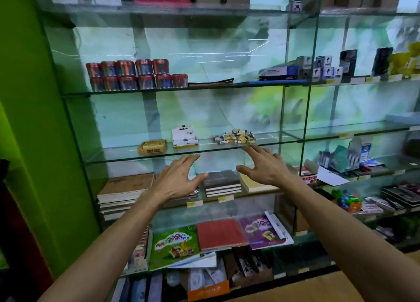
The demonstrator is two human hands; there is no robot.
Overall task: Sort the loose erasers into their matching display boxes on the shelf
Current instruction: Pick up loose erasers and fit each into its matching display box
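A heap of loose erasers [234, 137], yellow and grey-white, lies on the glass shelf [127, 152] at mid height. To its left stands a white display box [184, 137] with its lid up, and further left a low yellow display box [152, 146]. My left hand [177, 181] hovers in front of the shelf edge, fingers spread and holding nothing. My right hand [261, 165] is also spread and empty, its fingertips just below the eraser heap at the shelf's front edge.
Red cans [136, 75] fill the shelf above. Stacked notebooks [221, 183] sit on the shelf below the hands, colouring books [175, 244] lower down. A green wall [27, 119] bounds the left side. Glass dividers and more stationery stand to the right.
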